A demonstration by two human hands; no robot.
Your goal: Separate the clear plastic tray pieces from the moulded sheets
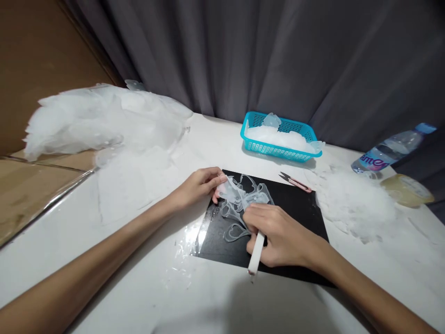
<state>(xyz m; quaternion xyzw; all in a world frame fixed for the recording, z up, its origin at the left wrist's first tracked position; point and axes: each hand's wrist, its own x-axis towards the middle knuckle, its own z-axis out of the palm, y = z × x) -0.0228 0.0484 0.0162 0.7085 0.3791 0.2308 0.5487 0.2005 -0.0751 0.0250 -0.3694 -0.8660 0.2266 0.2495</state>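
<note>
My left hand [206,183] pinches the left end of a thin translucent sheet piece [232,191] between thumb and fingers. My right hand [276,232] is closed round a slim white-handled tool [256,254]; its handle end points down toward me, and the working end is hidden by the fingers. The right fingertips rest at the near right side of the same sheet piece. Beneath and around it lie curled translucent cut-out strips [235,232] with open loops. All this is over a black mat [295,208] on the white table.
Thread snips [296,182] lie at the mat's far edge. Behind stands a blue basket [281,149] holding white translucent pieces. A large white heap [104,116] is at left, by cardboard [45,190]. At right are another white pile [358,204], a water bottle [391,150] and a yellowish container [408,190].
</note>
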